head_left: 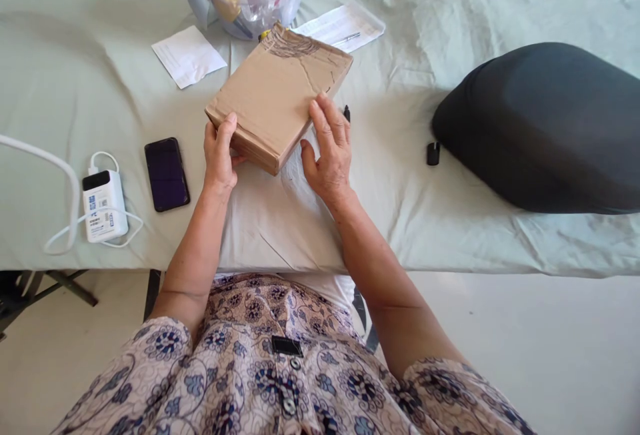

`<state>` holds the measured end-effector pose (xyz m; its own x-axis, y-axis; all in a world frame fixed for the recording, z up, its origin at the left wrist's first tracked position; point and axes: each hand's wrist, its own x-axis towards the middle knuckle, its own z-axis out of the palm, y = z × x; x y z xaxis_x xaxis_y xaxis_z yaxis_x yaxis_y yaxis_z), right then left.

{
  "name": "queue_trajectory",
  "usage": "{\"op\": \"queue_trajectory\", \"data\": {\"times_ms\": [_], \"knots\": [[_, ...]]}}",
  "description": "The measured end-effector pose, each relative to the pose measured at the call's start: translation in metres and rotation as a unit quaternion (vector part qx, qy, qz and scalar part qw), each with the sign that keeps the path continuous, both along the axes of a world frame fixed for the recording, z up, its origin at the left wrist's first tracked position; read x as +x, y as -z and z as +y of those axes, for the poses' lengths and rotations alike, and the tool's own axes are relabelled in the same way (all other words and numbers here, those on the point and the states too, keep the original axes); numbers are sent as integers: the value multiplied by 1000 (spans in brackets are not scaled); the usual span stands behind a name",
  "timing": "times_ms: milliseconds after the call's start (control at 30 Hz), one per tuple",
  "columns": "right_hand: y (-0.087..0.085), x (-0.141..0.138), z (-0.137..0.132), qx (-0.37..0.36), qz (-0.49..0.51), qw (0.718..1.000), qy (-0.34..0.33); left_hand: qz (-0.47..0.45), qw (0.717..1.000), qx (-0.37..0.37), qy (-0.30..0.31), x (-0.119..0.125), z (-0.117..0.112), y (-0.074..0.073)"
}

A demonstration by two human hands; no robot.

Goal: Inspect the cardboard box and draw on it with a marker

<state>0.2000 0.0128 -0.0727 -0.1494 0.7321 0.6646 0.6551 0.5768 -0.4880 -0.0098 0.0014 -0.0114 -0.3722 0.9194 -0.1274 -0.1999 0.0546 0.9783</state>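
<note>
A brown cardboard box (275,91) is held at a slant over the cloth-covered table, with dark scribbled lines at its far corner. My left hand (220,155) grips its near left corner, thumb on top and fingers underneath. Against the right side of the box rests my right hand (330,148), its fingers stretched out and slightly apart, the fingertips at the top edge. Partly hidden behind the right hand's fingers lies a black marker (347,113). Its underside and what it may rest on are out of sight.
Behind the box stands a clear plastic tub (250,5) of mixed items. Near it are a white paper (189,56) and a tray (367,25) with a pen. At left lie a phone (167,175) and a cabled power bank (105,211); at right, a black cap (433,153) and a large dark object (545,128).
</note>
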Motion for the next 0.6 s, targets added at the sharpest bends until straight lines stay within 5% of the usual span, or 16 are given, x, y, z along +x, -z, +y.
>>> {"op": "queue_trajectory", "data": {"times_ms": [367, 600], "knots": [[3, 29, 11, 3, 44, 994, 97, 11, 998, 3, 55, -6, 1, -1], [-9, -10, -13, 3, 22, 1000, -21, -67, 997, -39, 22, -2, 1, -4]]}}
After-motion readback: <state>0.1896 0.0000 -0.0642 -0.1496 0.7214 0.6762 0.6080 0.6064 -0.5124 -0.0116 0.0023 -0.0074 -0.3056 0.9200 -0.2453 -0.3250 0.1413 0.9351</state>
